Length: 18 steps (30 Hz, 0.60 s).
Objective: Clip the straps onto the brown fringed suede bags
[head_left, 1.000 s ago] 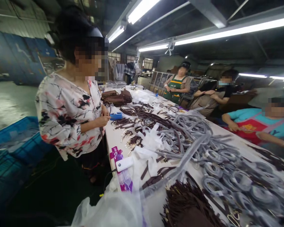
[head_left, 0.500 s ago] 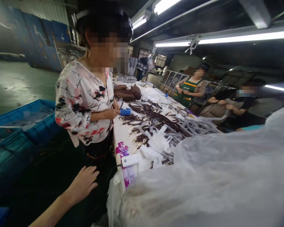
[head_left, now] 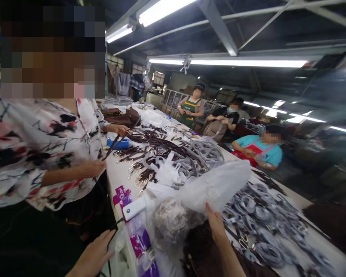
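Observation:
My right hand point(head_left: 216, 225) reaches up from the lower right and grips a clear plastic bag point(head_left: 219, 184) by its side; some of its fingers are hidden by the film. Crumpled pale material point(head_left: 171, 219) shows inside the plastic, at the near end of the table. At the lower left, my left hand point(head_left: 93, 252) is open, its fingers stretched toward plastic film point(head_left: 119, 246) hanging at the table's edge; I cannot tell if they touch. Just under my right arm lies a dark brown item point(head_left: 202, 246) with small metal parts.
A co-worker point(head_left: 60, 154) stands close on the left, holding a dark strap. Brown straps with metal clips point(head_left: 161, 144), coiled grey straps point(head_left: 265, 219) and a white power strip point(head_left: 134, 207) lie on the table point(head_left: 118, 177). Other people are across it.
The plastic that filled the lower right has moved left and shrunk in view, uncovering grey straps and my right hand. The view has turned right; the nearby co-worker's hands have moved apart along a strap.

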Tool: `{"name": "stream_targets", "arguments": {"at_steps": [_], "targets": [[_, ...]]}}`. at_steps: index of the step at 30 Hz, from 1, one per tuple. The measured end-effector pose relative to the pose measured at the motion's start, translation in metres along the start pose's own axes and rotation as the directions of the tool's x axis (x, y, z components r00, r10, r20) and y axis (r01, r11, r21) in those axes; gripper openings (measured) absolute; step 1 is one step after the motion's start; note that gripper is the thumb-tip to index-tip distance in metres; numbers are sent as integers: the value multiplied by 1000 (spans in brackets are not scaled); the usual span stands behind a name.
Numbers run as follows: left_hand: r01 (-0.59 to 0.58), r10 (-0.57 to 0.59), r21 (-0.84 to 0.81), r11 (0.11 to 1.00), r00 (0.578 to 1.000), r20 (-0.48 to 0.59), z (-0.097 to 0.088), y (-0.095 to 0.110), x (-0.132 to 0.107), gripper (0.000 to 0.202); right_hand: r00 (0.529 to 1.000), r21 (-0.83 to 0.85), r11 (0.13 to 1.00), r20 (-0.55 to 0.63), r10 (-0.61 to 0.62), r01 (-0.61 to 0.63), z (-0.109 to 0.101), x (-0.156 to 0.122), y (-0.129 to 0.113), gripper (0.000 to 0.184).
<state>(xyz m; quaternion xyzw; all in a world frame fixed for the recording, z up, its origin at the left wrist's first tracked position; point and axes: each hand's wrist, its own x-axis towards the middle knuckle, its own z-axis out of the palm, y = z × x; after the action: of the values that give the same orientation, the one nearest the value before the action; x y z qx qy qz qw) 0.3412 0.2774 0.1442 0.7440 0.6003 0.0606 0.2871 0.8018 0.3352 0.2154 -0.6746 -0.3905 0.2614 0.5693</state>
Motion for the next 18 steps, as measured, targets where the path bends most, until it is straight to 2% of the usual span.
{"name": "stream_targets", "arguments": {"at_steps": [2, 5, 7, 9, 11, 14, 16, 18], "targets": [[-129, 130, -124, 984, 992, -1, 6, 23, 21, 63, 1000, 4, 1000, 1, 24, -24, -8, -8, 11, 73], [-267, 272, -221, 938, 962, -8, 12, 75, 55, 83, 999, 20, 999, 27, 47, -48, -19, -21, 23, 67], [-305, 298, -253, 918, 952, -69, 21, 113, 77, 102, 996, 34, 996, 35, 83, -84, -26, -33, 29, 61], [-313, 286, -273, 909, 949, -136, 34, 144, 96, 111, 990, 60, 989, 28, 137, -139, -32, -49, 33, 58], [-329, 293, -264, 907, 941, -167, 47, 163, 112, 102, 981, 104, 975, 16, 195, -195, -37, -68, 35, 57], [-436, 407, -207, 876, 898, -169, 53, 176, 135, 62, 961, 182, 946, -5, 275, -270, -35, -89, 31, 54], [-528, 500, -157, 834, 845, -189, 42, 183, 153, 38, 953, 230, 928, -12, 304, -293, -29, -87, 21, 51], [-586, 555, -98, 804, 800, -229, 20, 193, 173, 30, 957, 269, 923, -9, 289, -276, -23, -70, 8, 47]]}}
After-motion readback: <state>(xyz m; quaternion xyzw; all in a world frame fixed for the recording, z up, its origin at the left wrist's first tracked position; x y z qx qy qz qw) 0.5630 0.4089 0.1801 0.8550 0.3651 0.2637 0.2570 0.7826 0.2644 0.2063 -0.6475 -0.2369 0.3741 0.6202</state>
